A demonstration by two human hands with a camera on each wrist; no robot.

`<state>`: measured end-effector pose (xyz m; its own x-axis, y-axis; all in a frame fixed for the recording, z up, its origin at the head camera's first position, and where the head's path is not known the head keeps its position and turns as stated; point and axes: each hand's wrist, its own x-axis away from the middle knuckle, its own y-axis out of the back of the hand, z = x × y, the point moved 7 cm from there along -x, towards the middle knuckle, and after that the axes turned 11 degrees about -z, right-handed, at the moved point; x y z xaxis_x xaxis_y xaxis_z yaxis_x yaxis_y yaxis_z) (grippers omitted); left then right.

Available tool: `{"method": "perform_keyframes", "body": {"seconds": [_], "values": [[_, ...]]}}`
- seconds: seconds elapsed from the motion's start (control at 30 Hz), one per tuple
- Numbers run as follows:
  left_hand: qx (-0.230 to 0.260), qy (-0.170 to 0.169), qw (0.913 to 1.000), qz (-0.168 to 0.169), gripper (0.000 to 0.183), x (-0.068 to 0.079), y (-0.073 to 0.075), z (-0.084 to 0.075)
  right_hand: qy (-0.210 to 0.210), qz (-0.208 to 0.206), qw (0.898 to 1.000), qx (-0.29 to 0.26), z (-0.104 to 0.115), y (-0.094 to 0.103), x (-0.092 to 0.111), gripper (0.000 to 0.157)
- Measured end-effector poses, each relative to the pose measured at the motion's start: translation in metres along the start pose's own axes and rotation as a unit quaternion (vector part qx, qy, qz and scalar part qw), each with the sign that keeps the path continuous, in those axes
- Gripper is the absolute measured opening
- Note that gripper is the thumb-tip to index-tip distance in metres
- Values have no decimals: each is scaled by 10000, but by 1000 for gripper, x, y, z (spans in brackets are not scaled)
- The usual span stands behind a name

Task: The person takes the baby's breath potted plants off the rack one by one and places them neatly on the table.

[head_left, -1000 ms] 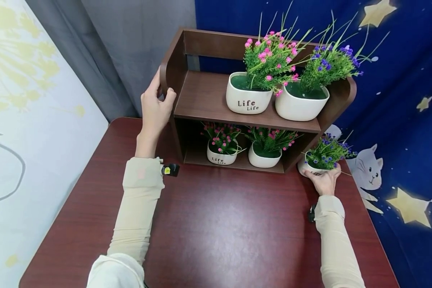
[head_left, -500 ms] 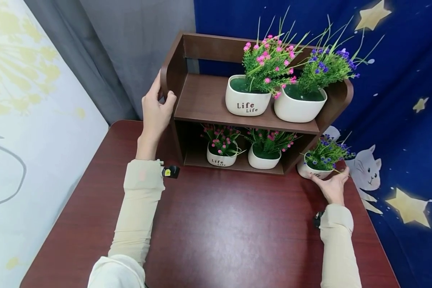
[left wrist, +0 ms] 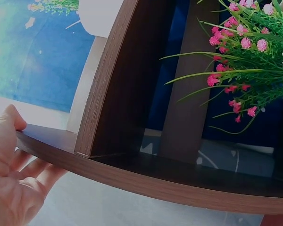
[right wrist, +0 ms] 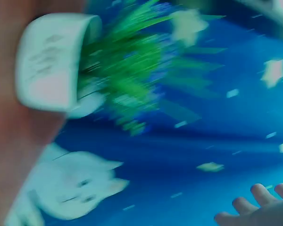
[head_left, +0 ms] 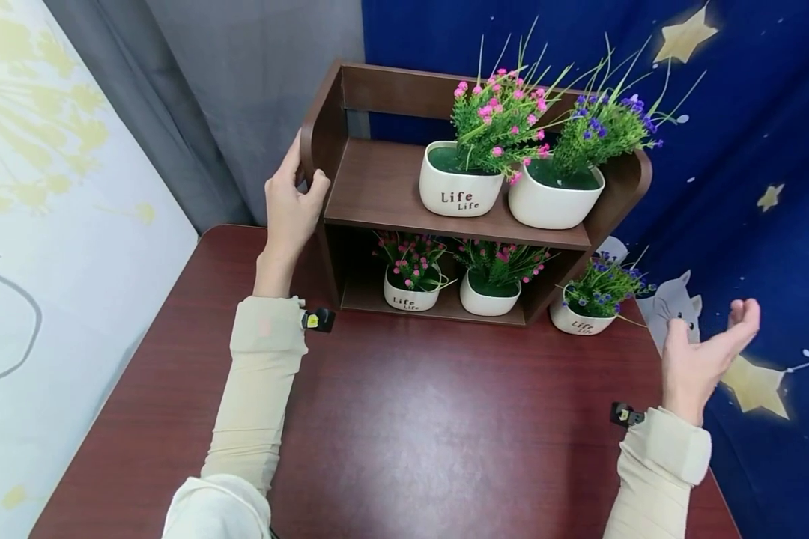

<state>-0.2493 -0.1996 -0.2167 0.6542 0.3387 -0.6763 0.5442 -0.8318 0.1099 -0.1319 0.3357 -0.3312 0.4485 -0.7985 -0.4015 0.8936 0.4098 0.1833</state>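
Note:
My left hand (head_left: 291, 206) grips the upper left side panel of a brown two-tier wooden shelf (head_left: 380, 183). In the left wrist view, the thumb and fingers (left wrist: 49, 175) lie on opposite faces of that panel. My right hand (head_left: 701, 367) is raised with spread fingers and holds nothing. It is apart from a white flowerpot (head_left: 582, 323) with purple flowers, which stands upright on the table just right of the shelf. The right wrist view catches this pot (right wrist: 49, 87) blurred, with some of the right hand's fingertips (right wrist: 262, 194) in the lower corner.
On the upper tier, a pink-flowered pot (head_left: 460, 193) and a purple-flowered pot (head_left: 554, 203) stand side by side. Two more pink-flowered pots, one on the left (head_left: 411, 298) and one on the right (head_left: 488, 302), sit below. Curtains hang behind the dark red table (head_left: 445, 419).
The right hand has let go of the purple-flowered pot beside the shelf and moved away to the right. The left hand keeps its grip on the panel.

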Motion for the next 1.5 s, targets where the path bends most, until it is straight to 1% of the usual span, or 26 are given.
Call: {"method": "perform_keyframes", "body": {"seconds": [0.07, 0.13, 0.23, 0.27, 0.33, 0.43, 0.5, 0.53, 0.6, 0.63, 0.7, 0.77, 0.87, 0.97, 1.07, 1.2, 1.27, 1.37, 1.5], "values": [[-5, 13, 10000, 11, 53, 0, 1, 1, 219, -73, 9996, -189, 30, 1, 11, 71], [-2, 23, 10000, 24, 53, 0, 1, 3, 516, -132, 9972, -534, 60, 0, 24, 69], [-7, 46, 10000, 32, 54, 1, 2, 4, 890, -37, 9879, -1269, 97, -11, 45, 68], [-10, 44, 10000, 32, 54, 1, 2, 5, 992, 51, 9832, -1534, 107, -17, 52, 68], [-19, 36, 10000, 30, 54, 1, 3, 5, 964, 338, 9705, -2186, 123, -31, 65, 69], [-17, 17, 10000, 51, 54, 1, 2, 5, 758, 883, 9461, -3021, 143, -54, 85, 74], [-9, 1, 10000, 87, 54, -1, 0, 3, 524, 1176, 9315, -3401, 154, -68, 98, 78], [6, -1, 10000, 100, 54, -1, -1, 3, 476, 1315, 9266, -3491, 159, -75, 104, 82], [40, 0, 9999, 107, 54, -3, -3, 2, 516, 1556, 9270, -3374, 169, -90, 113, 91], [47, -2, 9999, 110, 54, -3, -4, 1, 519, 1677, 9288, -3265, 171, -98, 117, 94], [56, -5, 9999, 102, 54, -4, -5, 1, 575, 1882, 9343, -2973, 174, -114, 121, 99], [68, 1, 9999, 112, 54, -4, -6, 2, 705, 2018, 9411, -2619, 174, -130, 124, 99], [33, 26, 9999, 114, 54, -3, -6, 3, 848, 2007, 9522, -2142, 173, -153, 124, 99], [1, 22, 10000, 65, 54, -2, -4, 3, 1033, 1863, 9619, -1714, 176, -172, 126, 103], [-28, -26, 10000, 39, 54, -2, -2, 2, 1130, 1713, 9687, -1396, 180, -187, 130, 111], [13, -135, 9999, 50, 54, 0, -1, 0, 1119, 1598, 9773, -829, 183, -203, 133, 120], [62, -184, 9998, 48, 54, 1, 0, -1, 1107, 1579, 9802, -460, 183, -209, 134, 121], [95, -191, 9998, 53, 54, 2, 1, -2, 1057, 1620, 9811, 35, 181, -217, 136, 120], [103, -145, 9998, 50, 55, 3, 2, -2, 939, 1625, 9817, 333, 178, -225, 137, 120]]}}
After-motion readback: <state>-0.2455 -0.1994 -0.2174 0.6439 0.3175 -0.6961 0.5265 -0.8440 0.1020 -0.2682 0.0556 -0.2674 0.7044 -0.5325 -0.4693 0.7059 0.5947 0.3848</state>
